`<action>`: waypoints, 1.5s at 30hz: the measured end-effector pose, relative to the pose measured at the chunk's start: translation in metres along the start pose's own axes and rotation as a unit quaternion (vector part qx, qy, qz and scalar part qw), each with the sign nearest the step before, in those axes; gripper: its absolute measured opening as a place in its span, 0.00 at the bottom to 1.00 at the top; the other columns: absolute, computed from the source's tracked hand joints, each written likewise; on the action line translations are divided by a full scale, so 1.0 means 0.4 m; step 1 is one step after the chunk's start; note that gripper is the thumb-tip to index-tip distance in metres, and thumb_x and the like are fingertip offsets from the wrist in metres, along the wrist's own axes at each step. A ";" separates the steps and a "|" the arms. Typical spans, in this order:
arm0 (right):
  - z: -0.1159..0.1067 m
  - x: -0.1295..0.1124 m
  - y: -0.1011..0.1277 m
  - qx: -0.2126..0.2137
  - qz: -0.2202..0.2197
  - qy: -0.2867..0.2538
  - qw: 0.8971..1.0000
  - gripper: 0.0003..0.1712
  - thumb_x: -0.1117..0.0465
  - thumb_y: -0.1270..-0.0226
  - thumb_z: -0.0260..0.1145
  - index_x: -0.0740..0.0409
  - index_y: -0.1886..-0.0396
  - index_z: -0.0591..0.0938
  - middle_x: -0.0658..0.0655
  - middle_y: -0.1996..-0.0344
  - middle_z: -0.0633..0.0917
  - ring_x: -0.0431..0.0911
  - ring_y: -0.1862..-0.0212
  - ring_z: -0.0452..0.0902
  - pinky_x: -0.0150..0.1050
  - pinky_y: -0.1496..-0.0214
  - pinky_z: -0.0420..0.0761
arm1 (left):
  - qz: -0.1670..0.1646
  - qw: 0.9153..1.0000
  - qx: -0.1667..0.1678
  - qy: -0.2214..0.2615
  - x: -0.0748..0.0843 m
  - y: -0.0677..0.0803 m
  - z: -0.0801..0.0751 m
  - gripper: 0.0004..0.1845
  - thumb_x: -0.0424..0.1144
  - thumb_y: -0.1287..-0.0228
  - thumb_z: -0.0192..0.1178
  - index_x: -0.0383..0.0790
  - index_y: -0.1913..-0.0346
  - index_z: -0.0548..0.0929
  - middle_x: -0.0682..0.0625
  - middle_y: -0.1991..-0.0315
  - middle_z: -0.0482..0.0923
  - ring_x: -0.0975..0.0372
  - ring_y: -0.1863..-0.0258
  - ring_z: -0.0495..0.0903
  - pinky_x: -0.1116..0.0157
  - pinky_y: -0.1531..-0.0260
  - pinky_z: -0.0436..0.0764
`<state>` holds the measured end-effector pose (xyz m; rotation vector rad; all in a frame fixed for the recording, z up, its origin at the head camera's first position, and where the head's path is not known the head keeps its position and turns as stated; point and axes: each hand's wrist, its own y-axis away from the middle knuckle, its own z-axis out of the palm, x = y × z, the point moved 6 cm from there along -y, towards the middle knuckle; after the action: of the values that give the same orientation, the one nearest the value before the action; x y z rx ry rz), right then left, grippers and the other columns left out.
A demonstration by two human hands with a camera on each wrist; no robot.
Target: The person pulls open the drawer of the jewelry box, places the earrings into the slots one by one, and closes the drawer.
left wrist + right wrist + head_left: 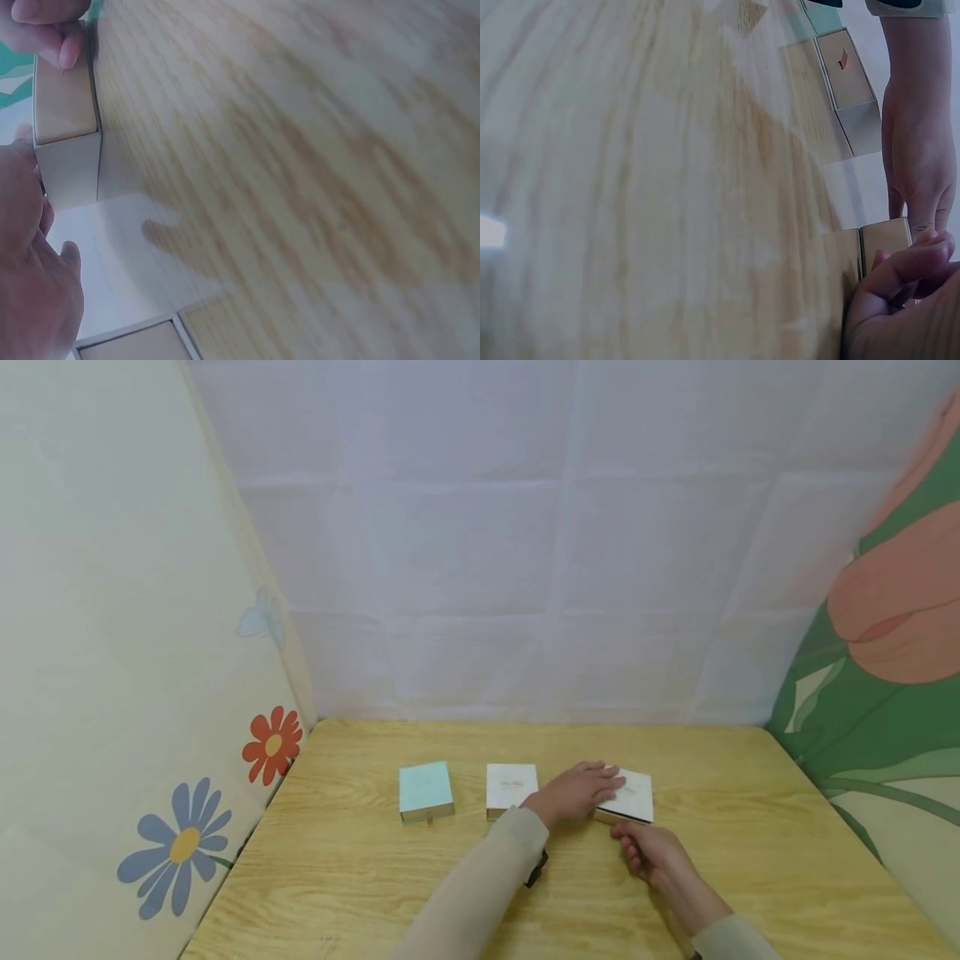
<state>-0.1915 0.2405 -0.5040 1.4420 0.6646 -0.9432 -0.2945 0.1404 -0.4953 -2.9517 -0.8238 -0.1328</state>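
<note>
On the right of the row sits a white box [636, 795] with a tan front. My left hand [577, 792] reaches across from the left, and its extended fingers rest on the box's top. At the front face, my right hand [651, 850] has its fingers curled, with thumb and forefinger pinching at the box's front edge. In the left wrist view those pinching fingers [69, 46] meet the tan front [67, 105]; whatever is between the fingertips is hidden. A dark line runs along the box's upper front edge.
A second white box [512, 783] stands left of my left hand, partly behind the wrist. Farther left is a turquoise box [426, 787] with a small front tab. All stand on a wood-grain table [337, 877], with a white cloth [465, 543] hanging behind.
</note>
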 end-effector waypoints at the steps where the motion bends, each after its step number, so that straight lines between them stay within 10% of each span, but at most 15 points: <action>1: -0.001 0.000 -0.002 0.002 0.000 0.000 1.000 0.15 0.68 0.29 0.59 0.58 0.75 0.86 0.43 0.86 0.77 0.29 0.84 0.68 0.20 0.82 0.69 | 0.001 1.000 0.001 -0.002 0.000 -0.001 -0.001 0.27 0.50 0.14 0.29 0.53 0.20 0.58 0.57 0.20 0.54 0.63 0.21 0.52 0.70 0.21 0.44; 20: 0.000 -0.009 -0.015 0.006 0.012 0.002 1.000 0.15 0.67 0.29 0.58 0.57 0.75 0.84 0.43 0.86 0.77 0.29 0.84 0.68 0.20 0.82 0.68 | -0.015 0.998 0.008 0.058 -0.001 0.010 -0.021 0.26 0.49 0.15 0.35 0.52 0.21 0.61 0.56 0.21 0.57 0.61 0.21 0.53 0.69 0.21 0.46; 45: -0.007 -0.008 -0.008 0.003 0.007 0.006 1.000 0.13 0.62 0.26 0.59 0.59 0.70 0.86 0.46 0.82 0.81 0.34 0.81 0.72 0.24 0.79 0.73 | -0.034 0.999 -0.025 0.006 0.020 -0.013 -0.036 0.25 0.48 0.15 0.40 0.51 0.22 0.65 0.57 0.22 0.59 0.64 0.21 0.55 0.73 0.23 0.45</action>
<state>-0.1956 0.2441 -0.5030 1.4561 0.6598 -0.9267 -0.2913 0.1475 -0.4801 -2.9676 -0.9326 -0.1766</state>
